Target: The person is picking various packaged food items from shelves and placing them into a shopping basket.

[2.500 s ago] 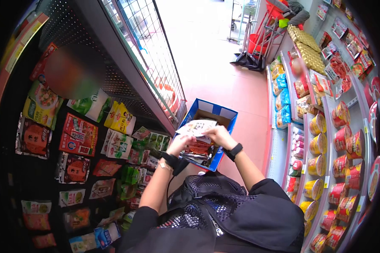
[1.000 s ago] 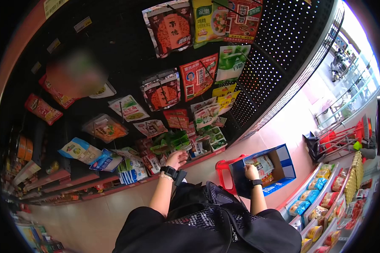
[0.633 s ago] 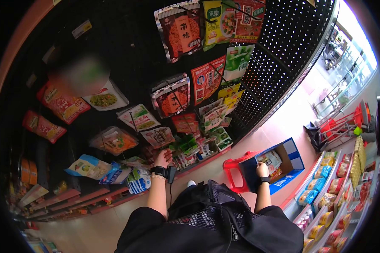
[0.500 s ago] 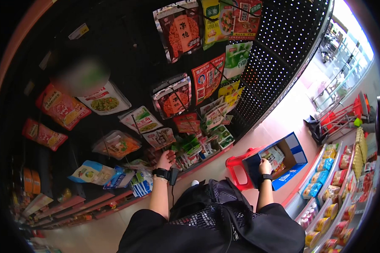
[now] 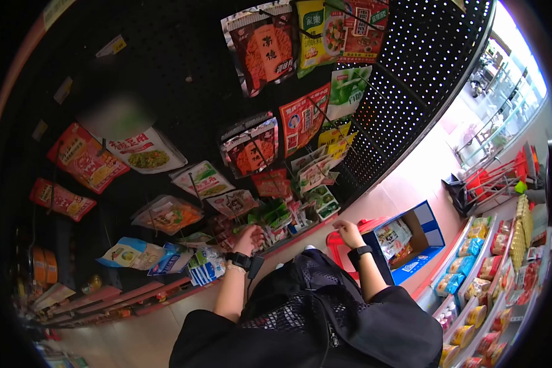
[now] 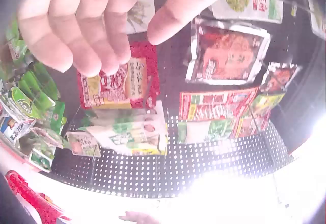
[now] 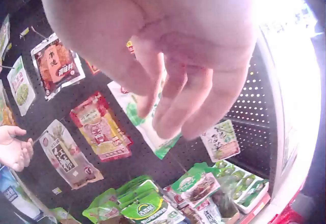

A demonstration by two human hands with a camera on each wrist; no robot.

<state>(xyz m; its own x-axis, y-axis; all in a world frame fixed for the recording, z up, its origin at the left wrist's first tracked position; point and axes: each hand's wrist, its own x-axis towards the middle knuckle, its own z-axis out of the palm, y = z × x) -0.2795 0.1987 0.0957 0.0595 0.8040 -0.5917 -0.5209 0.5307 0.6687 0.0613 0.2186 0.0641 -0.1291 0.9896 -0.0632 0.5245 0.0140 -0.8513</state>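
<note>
My left hand [image 5: 250, 239] is in front of the lower packets on the pegboard rack, its fingers loosely bent and nothing in them. In the left wrist view the fingers [image 6: 86, 40] hang apart from the red and yellow packet [image 6: 122, 84] behind them. My right hand [image 5: 348, 233] hovers left of the blue box [image 5: 418, 267], over a red plastic stool [image 5: 337, 245]. Its loosely curled fingers hold nothing; in the right wrist view they overlap a green and white packet [image 7: 147, 119]. Inside the box lie a pale packet [image 5: 394, 236] and other bags.
Hanging packets cover the dark pegboard rack [image 5: 202, 104], with green packets [image 5: 275, 214] low down on it. On the right stands a shelf of noodle tubs [image 5: 476, 316] and blue bags [image 5: 454, 282]. A red cart-like frame [image 5: 497, 175] stands beyond the box on the floor.
Both hands held a white packet over the box at first. The view then turned left to the rack, and the right hand left the box's edge and moved left. The left hand stays by the lower packets.
</note>
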